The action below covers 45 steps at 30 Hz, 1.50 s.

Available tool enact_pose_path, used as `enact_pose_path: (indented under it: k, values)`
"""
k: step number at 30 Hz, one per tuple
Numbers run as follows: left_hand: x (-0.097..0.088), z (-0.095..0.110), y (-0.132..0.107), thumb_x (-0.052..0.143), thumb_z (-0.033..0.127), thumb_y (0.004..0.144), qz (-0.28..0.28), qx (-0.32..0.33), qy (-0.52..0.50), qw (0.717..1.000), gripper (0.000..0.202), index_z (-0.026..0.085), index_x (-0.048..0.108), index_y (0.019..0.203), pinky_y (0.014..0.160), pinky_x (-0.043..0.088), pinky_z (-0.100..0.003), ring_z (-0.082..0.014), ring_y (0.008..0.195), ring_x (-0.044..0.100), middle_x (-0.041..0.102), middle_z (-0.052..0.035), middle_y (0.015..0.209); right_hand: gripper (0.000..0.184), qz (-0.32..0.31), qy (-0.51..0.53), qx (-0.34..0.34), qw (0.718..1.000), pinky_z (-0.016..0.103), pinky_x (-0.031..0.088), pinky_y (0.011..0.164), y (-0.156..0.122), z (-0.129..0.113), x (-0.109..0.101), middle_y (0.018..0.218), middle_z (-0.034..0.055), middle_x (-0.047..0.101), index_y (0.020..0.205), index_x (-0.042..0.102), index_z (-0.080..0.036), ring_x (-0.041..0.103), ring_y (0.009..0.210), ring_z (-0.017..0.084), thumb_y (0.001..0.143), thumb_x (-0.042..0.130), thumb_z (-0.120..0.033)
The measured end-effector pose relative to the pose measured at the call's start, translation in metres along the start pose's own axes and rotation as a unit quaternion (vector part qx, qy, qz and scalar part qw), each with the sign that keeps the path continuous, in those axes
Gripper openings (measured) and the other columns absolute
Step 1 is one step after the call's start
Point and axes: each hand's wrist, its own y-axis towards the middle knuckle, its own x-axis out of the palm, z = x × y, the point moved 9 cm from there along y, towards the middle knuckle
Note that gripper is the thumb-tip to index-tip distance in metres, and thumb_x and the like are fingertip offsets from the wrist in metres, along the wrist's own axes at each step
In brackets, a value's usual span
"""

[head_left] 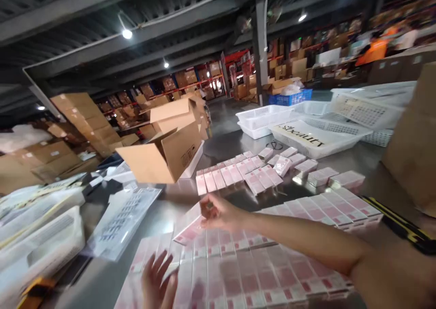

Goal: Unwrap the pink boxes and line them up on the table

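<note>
My right hand grips a small pink-and-white box by its right end, tilted above the rows on the metal table. Below and left of it, my left hand is over the same rows, fingers apart and holding nothing. Long rows of matching pink-and-white boxes lie packed side by side under both hands. Farther back sits a smaller group of pink boxes, and several loose wrapped boxes are scattered to its right.
An open cardboard carton stands at the back left. White plastic baskets fill the back right. Printed plastic bags and more baskets are at left. A black-and-yellow cutter lies at right, near a cardboard box.
</note>
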Motion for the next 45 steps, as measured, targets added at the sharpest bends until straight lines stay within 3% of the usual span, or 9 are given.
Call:
enact_pose_path:
  k: [7, 11, 15, 21, 24, 28, 34, 39, 45]
  values:
    - [0.011, -0.015, -0.004, 0.079, 0.055, 0.073, -0.042, -0.067, 0.038, 0.996, 0.072, 0.022, 0.055, 0.132, 0.085, 0.059, -0.039, -0.0301, 0.106, 0.068, 0.055, -0.0163, 0.141, 0.042, 0.001, -0.175, -0.154, 0.972, 0.04, 0.053, 0.092, -0.054, -0.054, 0.039, 0.137, 0.016, 0.054, 0.133, 0.057, -0.022, 0.061, 0.113, 0.023, 0.092, 0.06, -0.021]
    - [-0.001, -0.009, -0.018, 0.088, 0.047, 0.064, 0.006, -0.041, 0.044, 0.998, 0.08, 0.022, 0.055, 0.133, 0.078, 0.057, -0.028, -0.0321, 0.124, 0.057, 0.053, -0.0166, 0.142, 0.008, 0.023, -0.175, -0.207, 0.962, 0.039, 0.054, 0.093, -0.06, -0.053, 0.036, 0.097, 0.0064, 0.074, 0.096, 0.073, -0.022, 0.067, 0.104, 0.022, 0.092, 0.068, -0.027]
    - [0.002, -0.005, -0.024, 0.089, 0.05, 0.061, 0.009, -0.041, 0.033, 0.999, 0.073, 0.021, 0.063, 0.123, 0.07, 0.055, -0.027, -0.0253, 0.101, 0.066, 0.062, -0.0138, 0.132, 0.015, 0.078, -0.174, -0.238, 0.952, 0.038, 0.053, 0.084, -0.067, -0.06, 0.035, 0.076, 0.0011, 0.073, 0.081, 0.069, -0.024, 0.068, 0.085, 0.019, 0.095, 0.065, -0.026]
    - [-0.009, -0.036, 0.001, 0.083, 0.063, 0.061, -0.003, -0.223, -0.079, 0.972, 0.067, 0.011, 0.074, 0.101, 0.062, 0.05, -0.027, -0.0201, 0.073, 0.065, 0.072, -0.0097, 0.084, 0.009, -0.209, -0.231, -0.298, 0.902, 0.04, 0.037, 0.108, -0.103, -0.086, 0.07, 0.092, -0.0067, 0.077, 0.087, 0.065, -0.028, 0.061, 0.117, 0.018, 0.096, 0.064, -0.024]
    - [-0.033, -0.047, 0.014, 0.089, 0.063, 0.048, 0.074, -0.254, -0.149, 0.953, 0.065, 0.011, 0.073, 0.083, 0.061, 0.049, -0.026, -0.018, 0.068, 0.063, 0.067, -0.0049, 0.07, 0.018, -0.269, -0.306, -0.25, 0.878, 0.046, 0.027, 0.111, -0.116, -0.073, 0.07, 0.075, -0.0057, 0.072, 0.092, 0.066, -0.028, 0.064, 0.099, 0.018, 0.098, 0.057, -0.014]
    - [-0.055, -0.03, 0.012, 0.079, 0.067, 0.064, 0.167, -0.169, -0.059, 0.969, 0.054, 0.015, 0.068, 0.071, 0.059, 0.045, -0.025, -0.0141, 0.062, 0.055, 0.06, 0.0003, 0.062, 0.027, -0.155, -0.327, -0.194, 0.912, 0.044, 0.037, 0.094, -0.112, -0.06, 0.06, 0.082, 0.0004, 0.069, 0.118, 0.065, -0.028, 0.059, 0.086, 0.02, 0.095, 0.064, -0.041]
    - [-0.032, 0.006, -0.006, 0.061, 0.059, 0.085, 0.198, -0.061, 0.163, 0.965, 0.048, 0.017, 0.061, 0.062, 0.054, 0.034, -0.027, -0.0125, 0.054, 0.044, 0.051, 0.0019, 0.053, 0.039, 0.049, -0.358, -0.243, 0.9, 0.044, 0.04, 0.093, -0.122, -0.072, 0.075, 0.132, 0.0127, 0.059, 0.126, 0.06, -0.026, 0.054, 0.113, 0.028, 0.096, 0.056, -0.049]
    - [-0.021, 0.013, -0.006, 0.063, 0.05, 0.086, 0.247, -0.011, 0.078, 0.966, 0.037, 0.019, 0.056, 0.067, 0.059, 0.04, -0.027, -0.0134, 0.057, 0.051, 0.057, 0.0014, 0.059, 0.033, 0.148, -0.288, -0.036, 0.946, 0.045, 0.042, 0.085, -0.124, -0.038, 0.06, 0.103, 0.009, 0.067, 0.087, 0.064, -0.024, 0.056, 0.099, 0.03, 0.091, 0.059, -0.057]
    - [-0.011, 0.015, -0.022, 0.056, 0.054, 0.094, 0.201, 0.013, -0.016, 0.979, 0.047, 0.021, 0.043, 0.064, 0.048, 0.033, -0.024, -0.01, 0.051, 0.035, 0.037, 0.0061, 0.056, 0.053, 0.22, 0.112, 0.169, 0.954, 0.032, 0.044, 0.064, -0.133, 0.032, 0.05, 0.071, -0.0029, 0.047, 0.073, 0.039, -0.025, 0.048, 0.067, 0.017, 0.073, 0.073, -0.065]
